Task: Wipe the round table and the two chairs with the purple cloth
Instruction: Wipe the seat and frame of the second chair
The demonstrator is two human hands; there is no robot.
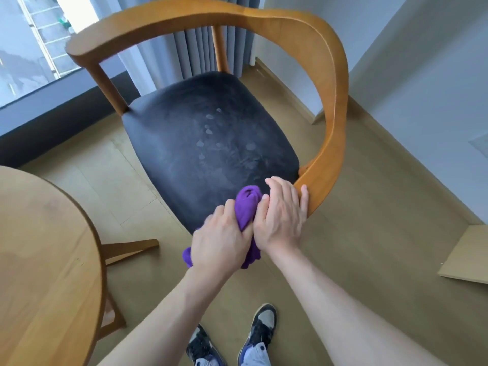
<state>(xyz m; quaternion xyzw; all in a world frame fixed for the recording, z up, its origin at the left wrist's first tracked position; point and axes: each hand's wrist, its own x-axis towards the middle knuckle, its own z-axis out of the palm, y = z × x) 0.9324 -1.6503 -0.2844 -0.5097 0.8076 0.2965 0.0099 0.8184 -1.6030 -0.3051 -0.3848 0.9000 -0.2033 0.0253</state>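
I had the purple cloth [247, 207] bunched into a roll at the front edge of the chair [324, 75] seat [206, 138]. My left hand [221, 241] was clenched round its near half. My right hand [282, 217] lay beside it with fingers fairly straight and the thumb against the cloth. The roll ran front to back, its rounded end pointing onto the seat between both hands.

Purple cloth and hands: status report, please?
Left hand grips bunched purple cloth at front of black-seated wooden chair. Right hand flat beside it, touching armrest. Nothing blocking.
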